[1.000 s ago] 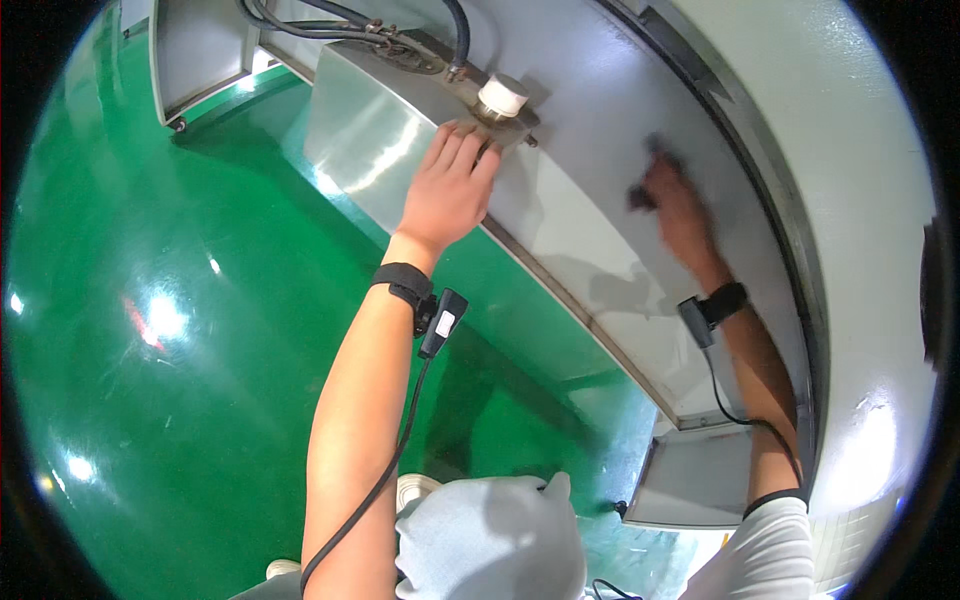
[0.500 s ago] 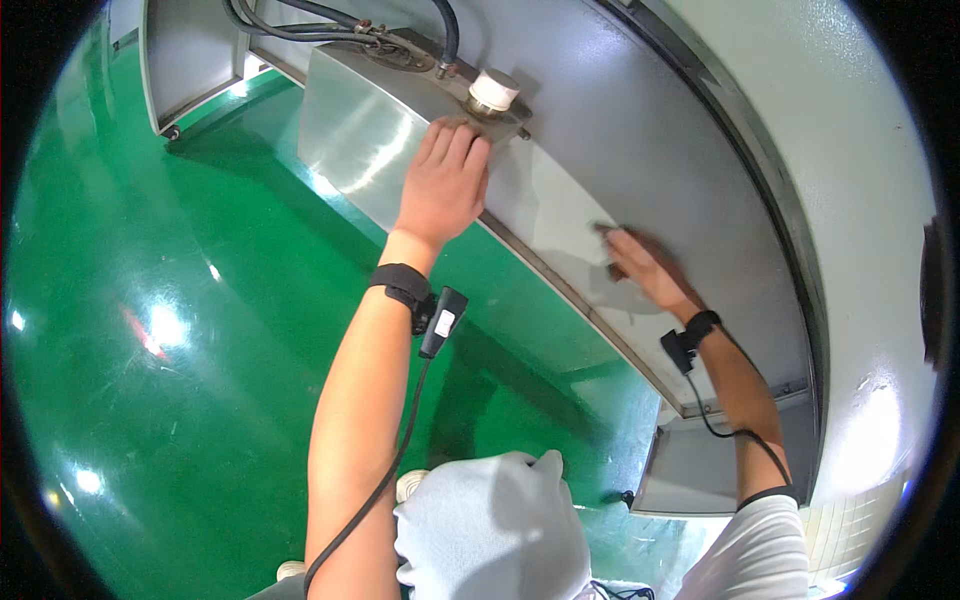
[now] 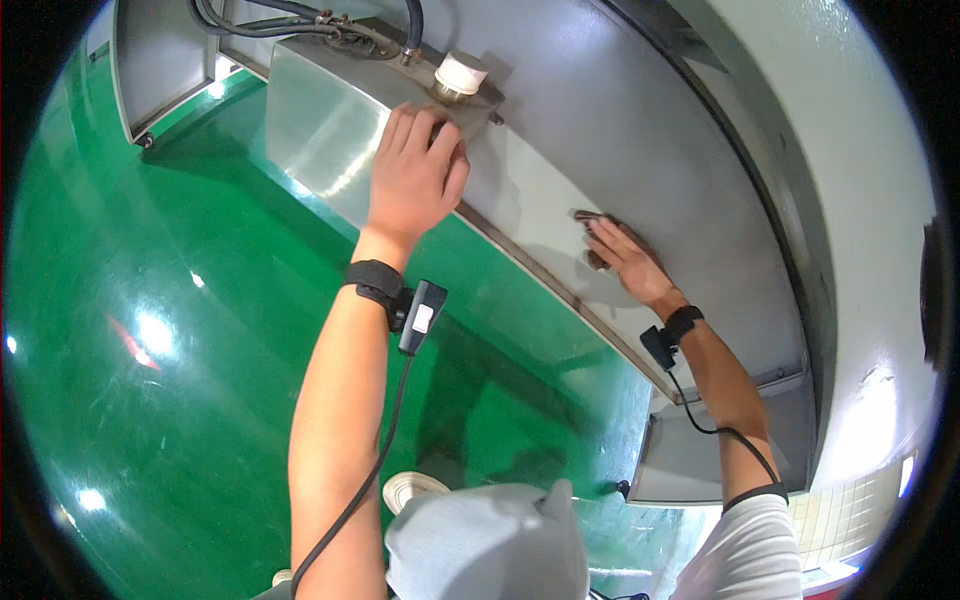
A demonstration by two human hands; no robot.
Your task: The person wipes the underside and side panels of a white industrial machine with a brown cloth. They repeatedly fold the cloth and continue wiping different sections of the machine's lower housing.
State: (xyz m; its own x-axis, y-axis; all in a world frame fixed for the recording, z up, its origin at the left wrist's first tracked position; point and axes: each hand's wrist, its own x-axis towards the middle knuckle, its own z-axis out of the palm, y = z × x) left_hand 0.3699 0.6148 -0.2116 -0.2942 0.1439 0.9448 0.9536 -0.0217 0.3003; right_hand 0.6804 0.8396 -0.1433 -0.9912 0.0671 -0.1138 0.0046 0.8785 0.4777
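Observation:
My left hand [image 3: 418,168] curls its fingers over the upper edge of a shiny metal box [image 3: 330,125], just below a white round cap [image 3: 461,73]. Under the fingers of my right hand [image 3: 632,262] is a dark brown cloth [image 3: 598,258], pressed against a pale metal panel [image 3: 535,185]. The palm hides part of the cloth. Each wrist wears a black strap with a small black device and a cable.
Black hoses [image 3: 270,28] run to fittings on top of the box. A metal rail [image 3: 560,285] borders the panel above the glossy green floor [image 3: 220,400]. On the right curves a large white housing [image 3: 850,250]. Casters [image 3: 624,489] stand under the frame.
The whole scene has shifted left and slightly up in the view. My right hand, blurred before, now shows sharply, with the cloth a little farther from the box. My left hand keeps its place.

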